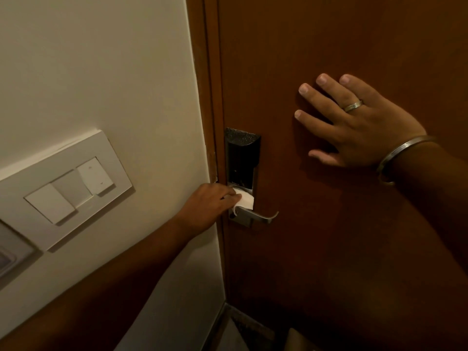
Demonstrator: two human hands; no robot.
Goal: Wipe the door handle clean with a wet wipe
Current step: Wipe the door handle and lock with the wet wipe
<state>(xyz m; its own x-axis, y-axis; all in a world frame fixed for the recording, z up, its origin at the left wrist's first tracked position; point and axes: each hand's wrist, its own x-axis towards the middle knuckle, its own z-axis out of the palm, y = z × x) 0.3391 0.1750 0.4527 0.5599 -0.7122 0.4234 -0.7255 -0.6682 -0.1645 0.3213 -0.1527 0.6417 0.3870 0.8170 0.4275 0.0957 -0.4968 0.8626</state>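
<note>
A silver lever door handle [260,217] juts right from a black electronic lock plate [241,158] on the brown wooden door [342,249]. My left hand [207,206] grips a folded white wet wipe [245,200] and presses it on the base of the lock, just above the inner end of the lever. My right hand [354,122], with a ring and a steel bangle, lies flat on the door above and to the right of the lock, fingers spread, holding nothing.
A cream wall [101,72] runs along the left, bearing a white switch panel [68,191] and part of another panel [12,257] at the edge. The door frame [212,97] separates wall and door. A strip of floor [240,330] shows at the bottom.
</note>
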